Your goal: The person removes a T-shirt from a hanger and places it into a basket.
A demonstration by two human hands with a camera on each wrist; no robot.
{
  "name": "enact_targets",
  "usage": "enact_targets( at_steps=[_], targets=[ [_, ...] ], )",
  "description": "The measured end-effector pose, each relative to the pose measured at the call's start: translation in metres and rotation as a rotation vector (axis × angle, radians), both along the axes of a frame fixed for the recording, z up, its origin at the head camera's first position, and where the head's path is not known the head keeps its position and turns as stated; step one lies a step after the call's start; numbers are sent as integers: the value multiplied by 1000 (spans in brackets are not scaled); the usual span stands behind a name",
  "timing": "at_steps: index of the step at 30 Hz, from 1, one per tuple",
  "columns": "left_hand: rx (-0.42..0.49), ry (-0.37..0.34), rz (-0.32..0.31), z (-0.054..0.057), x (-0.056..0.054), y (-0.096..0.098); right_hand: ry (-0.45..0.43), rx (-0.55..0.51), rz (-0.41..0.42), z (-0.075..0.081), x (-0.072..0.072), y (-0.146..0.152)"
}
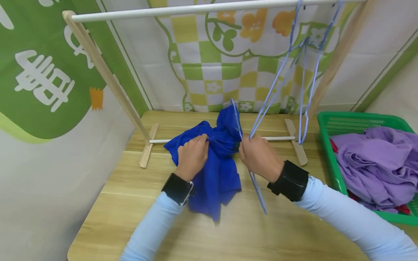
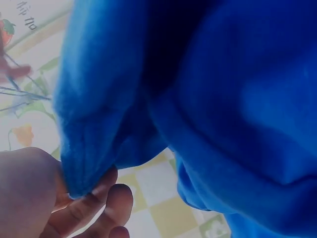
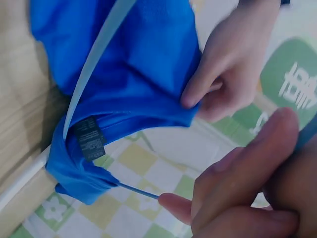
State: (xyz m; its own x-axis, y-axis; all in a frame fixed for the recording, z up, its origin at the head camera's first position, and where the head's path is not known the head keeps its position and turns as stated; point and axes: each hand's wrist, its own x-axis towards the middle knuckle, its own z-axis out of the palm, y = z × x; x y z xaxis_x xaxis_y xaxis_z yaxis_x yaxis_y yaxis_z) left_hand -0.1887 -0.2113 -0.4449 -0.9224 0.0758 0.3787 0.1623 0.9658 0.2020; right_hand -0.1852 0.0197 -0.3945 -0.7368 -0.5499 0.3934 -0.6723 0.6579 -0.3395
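Observation:
A blue shirt (image 1: 215, 181) hangs bunched between my two hands, over the wooden table. My left hand (image 1: 193, 154) pinches its edge between thumb and fingers; the right wrist view shows this hand (image 3: 225, 69) at the neckline, near a dark label (image 3: 90, 138). A light-blue hanger (image 1: 258, 194) is gripped in my right hand (image 1: 259, 157). One end of the hanger reaches into the shirt's neck opening, while the other end sticks out toward me. Blue fabric (image 2: 237, 124) fills most of the left wrist view, hiding the hanger inside.
A drying rack with a white top rod (image 1: 183, 11) and wooden legs stands on the table (image 1: 107, 217). More light-blue hangers (image 1: 316, 69) dangle from its right side, close to my right hand. The green basket (image 1: 333, 159) at right holds purple clothing (image 1: 375, 163) and something red.

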Motion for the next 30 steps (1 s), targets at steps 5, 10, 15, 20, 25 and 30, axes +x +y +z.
enact_targets(
  at_steps=[5,10,15,20,25,30],
  targets=[
    [-15,8,-11,5,-8,-3,28,135,-11,12,32,12],
    [-17,18,-23,12,-9,-4,106,243,-41,31,60,25],
    [-4,0,-5,15,-9,-8,125,300,-46,55,75,36],
    [-7,-25,-21,15,-9,-10,56,315,-6,91,81,43],
    [-20,-29,-28,13,-9,-10,37,326,26,135,81,35],
    [-34,-45,-20,7,-8,-10,-73,360,-7,184,60,14]
  ],
)
